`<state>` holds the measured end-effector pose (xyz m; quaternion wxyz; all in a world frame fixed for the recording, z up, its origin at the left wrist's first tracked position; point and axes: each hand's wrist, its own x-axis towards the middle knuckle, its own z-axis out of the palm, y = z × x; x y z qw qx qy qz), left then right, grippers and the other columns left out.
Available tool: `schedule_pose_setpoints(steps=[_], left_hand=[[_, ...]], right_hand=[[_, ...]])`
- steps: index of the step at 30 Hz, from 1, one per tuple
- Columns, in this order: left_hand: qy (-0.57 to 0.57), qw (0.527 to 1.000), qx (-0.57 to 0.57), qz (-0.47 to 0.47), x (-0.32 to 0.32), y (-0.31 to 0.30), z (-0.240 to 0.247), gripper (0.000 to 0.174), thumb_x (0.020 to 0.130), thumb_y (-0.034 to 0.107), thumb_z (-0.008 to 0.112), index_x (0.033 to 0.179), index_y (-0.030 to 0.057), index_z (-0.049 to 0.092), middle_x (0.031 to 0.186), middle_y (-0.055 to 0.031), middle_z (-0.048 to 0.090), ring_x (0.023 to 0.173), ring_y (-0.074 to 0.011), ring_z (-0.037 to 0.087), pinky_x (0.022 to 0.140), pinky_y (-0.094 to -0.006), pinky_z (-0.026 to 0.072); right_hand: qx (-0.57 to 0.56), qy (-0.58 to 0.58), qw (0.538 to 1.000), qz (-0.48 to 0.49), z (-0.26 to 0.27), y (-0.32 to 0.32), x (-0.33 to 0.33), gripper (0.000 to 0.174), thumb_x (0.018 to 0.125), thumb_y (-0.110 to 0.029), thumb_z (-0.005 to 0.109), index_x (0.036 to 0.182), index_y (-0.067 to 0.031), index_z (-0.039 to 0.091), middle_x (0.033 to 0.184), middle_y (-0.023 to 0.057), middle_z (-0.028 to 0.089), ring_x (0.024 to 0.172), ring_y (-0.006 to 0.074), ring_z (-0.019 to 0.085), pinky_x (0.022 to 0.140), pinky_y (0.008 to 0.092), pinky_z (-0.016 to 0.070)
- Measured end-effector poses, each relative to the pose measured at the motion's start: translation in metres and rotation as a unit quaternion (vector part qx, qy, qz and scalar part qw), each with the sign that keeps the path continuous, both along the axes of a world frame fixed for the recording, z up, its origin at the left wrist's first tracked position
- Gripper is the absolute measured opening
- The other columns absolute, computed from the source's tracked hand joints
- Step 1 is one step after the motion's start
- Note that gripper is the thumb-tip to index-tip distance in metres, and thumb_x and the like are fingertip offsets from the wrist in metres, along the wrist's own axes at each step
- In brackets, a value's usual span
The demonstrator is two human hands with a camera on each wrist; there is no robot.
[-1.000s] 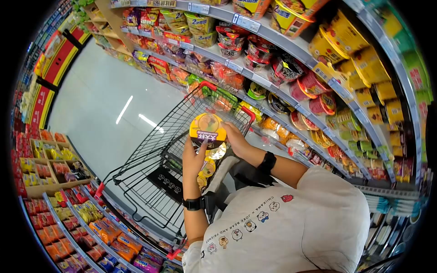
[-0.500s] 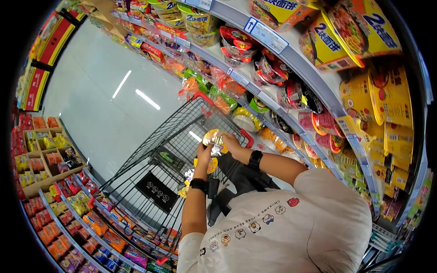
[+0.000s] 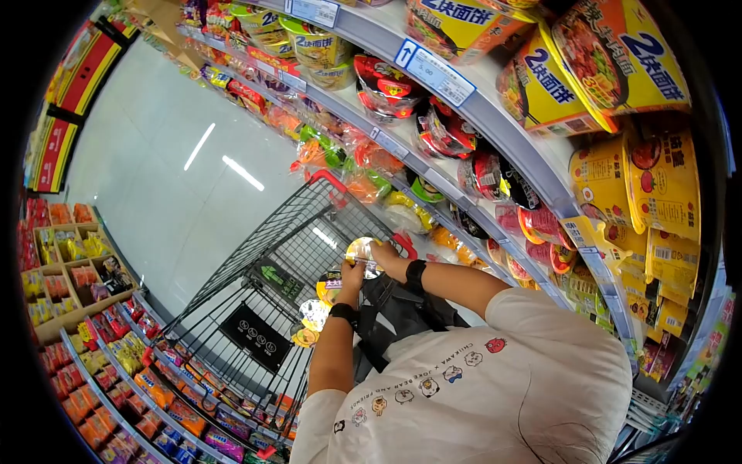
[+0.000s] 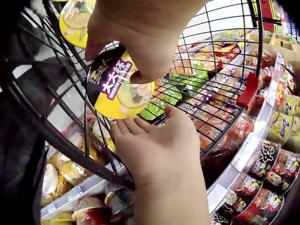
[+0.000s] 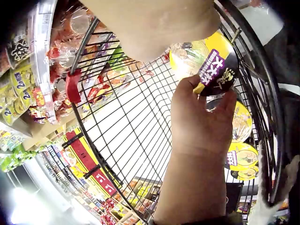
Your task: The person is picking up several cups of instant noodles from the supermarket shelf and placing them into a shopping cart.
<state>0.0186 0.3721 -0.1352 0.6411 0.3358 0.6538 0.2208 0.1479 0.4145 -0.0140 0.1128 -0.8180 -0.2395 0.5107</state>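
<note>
A yellow and black instant noodle cup (image 4: 123, 96) with purple lettering is held over the wire shopping cart (image 3: 255, 232). My left hand (image 3: 352, 280) grips it, thumb on one side and fingers on the other, as the left wrist view shows. On the opposite edge, my right hand (image 4: 161, 150) touches the cup with nearly straight fingertips, its thumb apart from the cup. The right wrist view has the cup partly behind my right hand (image 5: 154, 28). More noodle cups (image 5: 242, 161) lie in the cart, near my left forearm.
Shelves packed with instant noodles (image 3: 533, 85) run along the right. A red corner piece (image 4: 248, 91) caps the cart's rim. Snack shelves (image 3: 116, 387) stand at lower left, with pale floor (image 3: 154, 139) beyond the cart. A black icon panel (image 3: 253, 331) sits on the cart.
The noodle cup has turned from showing its printed face to the head camera and now sits more tilted between my hands. The cart and shelves have shifted in the head view.
</note>
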Motion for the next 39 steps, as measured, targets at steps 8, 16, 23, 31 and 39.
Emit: schedule_pose_setpoints(steps=[8, 16, 23, 31, 39], left_hand=[[-0.099, 0.978, -0.185, 0.016, -0.018, -0.007, 0.118, 0.074, 0.080, 0.027, 0.054, 0.140, 0.0150, 0.013, 0.123, -0.0057, 0.042, 0.093, -0.0222, 0.052, 0.071, -0.0316, 0.0418], [-0.196, 0.961, -0.068, 0.183, -0.064, -0.058, 0.169, 0.060, 0.086, 0.018, 0.047, 0.139, 0.0170, 0.019, 0.128, -0.0115, 0.039, 0.093, -0.0238, 0.056, 0.074, -0.0328, 0.0460], [-0.125, 0.903, 0.311, 0.270, -0.109, -0.150, 0.223, 0.039, 0.085, 0.002, 0.039, 0.125, 0.0021, 0.036, 0.118, -0.0162, 0.046, 0.096, -0.0245, 0.054, 0.079, -0.0324, 0.0460], [-0.168, 0.924, 0.299, 0.168, -0.044, -0.256, 0.285, 0.032, 0.086, 0.005, 0.042, 0.118, 0.0044, 0.040, 0.111, -0.0092, 0.048, 0.089, -0.0182, 0.052, 0.077, -0.0300, 0.0438], [-0.203, 0.924, 0.316, -0.073, 0.074, -0.317, 0.283, 0.031, 0.085, 0.003, 0.042, 0.115, 0.0030, 0.042, 0.108, -0.0110, 0.051, 0.088, -0.0180, 0.053, 0.074, -0.0284, 0.0434]], right_hand=[[0.098, 0.035, 0.989, 0.104, 0.033, -0.012, -0.003, 0.051, 0.078, -0.036, 0.053, 0.105, 0.0062, 0.053, 0.098, 0.0228, 0.060, 0.092, 0.0320, 0.060, 0.077, 0.0385, 0.0458], [0.437, -0.046, 0.857, 0.271, 0.091, -0.073, -0.016, 0.035, 0.076, -0.016, 0.057, 0.107, 0.0002, 0.050, 0.110, 0.0206, 0.054, 0.105, 0.0368, 0.049, 0.088, 0.0406, 0.0402], [0.522, -0.022, 0.825, 0.218, 0.144, -0.201, -0.061, 0.040, 0.075, -0.009, 0.058, 0.113, -0.0034, 0.048, 0.112, 0.0175, 0.051, 0.107, 0.0327, 0.047, 0.092, 0.0378, 0.0378], [0.504, -0.033, 0.833, 0.228, 0.183, -0.353, -0.045, 0.044, 0.078, -0.015, 0.056, 0.120, -0.0062, 0.044, 0.115, 0.0164, 0.051, 0.110, 0.0318, 0.046, 0.094, 0.0397, 0.0363], [0.517, -0.071, 0.851, 0.055, 0.212, -0.459, 0.062, 0.035, 0.079, -0.015, 0.058, 0.112, -0.0037, 0.051, 0.108, 0.0155, 0.058, 0.101, 0.0315, 0.054, 0.088, 0.0379, 0.0425]])
